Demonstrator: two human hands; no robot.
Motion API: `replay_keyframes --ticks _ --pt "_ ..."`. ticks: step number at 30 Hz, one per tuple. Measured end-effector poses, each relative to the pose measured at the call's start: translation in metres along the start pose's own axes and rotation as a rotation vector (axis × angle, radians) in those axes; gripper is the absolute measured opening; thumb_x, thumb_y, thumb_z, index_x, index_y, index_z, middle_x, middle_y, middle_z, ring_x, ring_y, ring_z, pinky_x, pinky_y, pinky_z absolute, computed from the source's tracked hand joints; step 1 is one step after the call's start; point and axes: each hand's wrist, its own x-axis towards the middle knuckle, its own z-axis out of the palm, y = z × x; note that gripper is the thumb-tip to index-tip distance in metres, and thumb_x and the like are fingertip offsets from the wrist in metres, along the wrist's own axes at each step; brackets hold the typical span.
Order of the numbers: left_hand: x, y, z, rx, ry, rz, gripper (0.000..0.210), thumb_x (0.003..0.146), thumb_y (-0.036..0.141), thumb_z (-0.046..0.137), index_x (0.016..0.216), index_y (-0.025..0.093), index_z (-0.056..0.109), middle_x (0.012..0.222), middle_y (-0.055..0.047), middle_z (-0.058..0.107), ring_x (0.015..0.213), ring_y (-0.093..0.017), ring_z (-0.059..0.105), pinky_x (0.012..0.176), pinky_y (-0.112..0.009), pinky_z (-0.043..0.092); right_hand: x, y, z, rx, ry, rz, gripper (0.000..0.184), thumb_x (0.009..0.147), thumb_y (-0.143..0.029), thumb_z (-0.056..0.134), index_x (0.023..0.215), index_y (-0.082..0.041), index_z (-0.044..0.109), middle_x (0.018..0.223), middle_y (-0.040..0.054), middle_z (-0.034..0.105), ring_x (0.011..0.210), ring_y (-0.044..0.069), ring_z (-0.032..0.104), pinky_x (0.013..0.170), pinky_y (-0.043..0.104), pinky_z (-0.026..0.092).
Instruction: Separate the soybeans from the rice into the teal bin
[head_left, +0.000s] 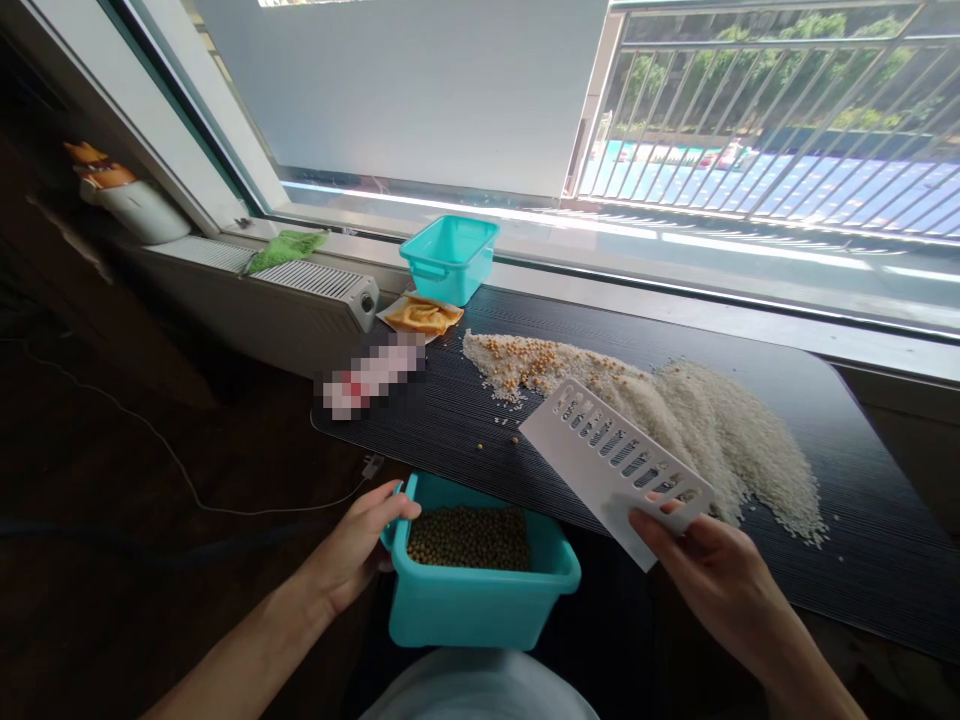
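My left hand is closed on the side handle of a turquoise plastic bin, which I hold just below the table's front edge. Small round brownish-green beans or peas cover the bottom of the bin. In my right hand, pinched at its right end, is a flat white plastic scraper with a row of long slots, tilted over the table edge. Behind it stretches a long heap of white rice, with yellow-orange peas mixed in at its left part.
On the dark table, a second turquoise bin stands at the back left. A yellow cloth-like item and a blurred-out packet lie in front of it. A radiator with a green cloth adjoins the left side, below the window.
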Motion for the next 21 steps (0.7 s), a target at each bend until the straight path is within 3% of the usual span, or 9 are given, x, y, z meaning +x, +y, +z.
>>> replay_keyframes --ticks 3,9,13,15,19,21 --pt "0.003 -0.002 -0.001 -0.024 0.005 0.035 0.031 0.055 0.029 0.075 0.075 0.02 0.053 0.063 0.006 0.053 0.047 -0.009 0.047 0.041 -0.019 0.029 0.006 -0.004 0.008 -0.005 -0.05 -0.081 0.026 0.078 -0.041 0.062 0.071 -0.019 0.074 0.071 0.0044 0.073 0.063 0.022 0.066 0.053 0.026 0.053" --pt "0.004 -0.002 -0.003 -0.046 -0.002 0.047 0.03 0.055 0.028 0.076 0.075 0.02 0.054 0.059 0.007 0.05 0.046 -0.01 0.047 0.042 -0.02 0.028 0.016 -0.025 0.033 -0.073 -0.304 -0.247 0.032 0.092 -0.038 0.048 0.086 -0.02 0.074 0.086 0.0047 0.074 0.078 0.021 0.067 0.069 0.026 0.053" --pt "0.002 0.001 -0.007 -0.018 -0.041 0.049 0.028 0.058 0.03 0.074 0.075 0.019 0.054 0.059 0.006 0.049 0.045 -0.009 0.043 0.04 -0.019 0.025 0.01 -0.034 0.029 -0.086 -0.477 -0.307 0.033 0.095 -0.034 0.043 0.091 -0.021 0.073 0.09 0.0047 0.073 0.078 0.017 0.066 0.071 0.024 0.052" --pt "0.002 0.001 -0.008 -0.01 -0.022 0.047 0.028 0.058 0.031 0.074 0.075 0.019 0.054 0.059 0.007 0.048 0.047 -0.009 0.044 0.041 -0.019 0.027 0.01 -0.031 0.023 -0.095 -0.41 -0.291 0.03 0.093 -0.035 0.047 0.087 -0.021 0.073 0.086 0.0042 0.073 0.077 0.018 0.067 0.07 0.024 0.053" --pt "0.004 -0.001 -0.009 -0.029 0.034 0.048 0.031 0.055 0.031 0.076 0.074 0.021 0.053 0.056 0.008 0.045 0.05 -0.011 0.048 0.044 -0.019 0.032 0.025 -0.021 0.014 -0.087 -0.019 -0.143 0.028 0.081 -0.041 0.057 0.08 -0.018 0.075 0.07 0.004 0.072 0.064 0.021 0.066 0.057 0.027 0.053" --pt "0.004 -0.002 -0.009 -0.031 0.043 0.04 0.033 0.054 0.032 0.077 0.074 0.021 0.053 0.057 0.007 0.046 0.049 -0.011 0.048 0.043 -0.019 0.032 0.035 -0.019 0.014 -0.069 0.098 -0.044 0.028 0.076 -0.042 0.06 0.078 -0.018 0.075 0.062 0.0026 0.069 0.055 0.02 0.063 0.049 0.026 0.05"
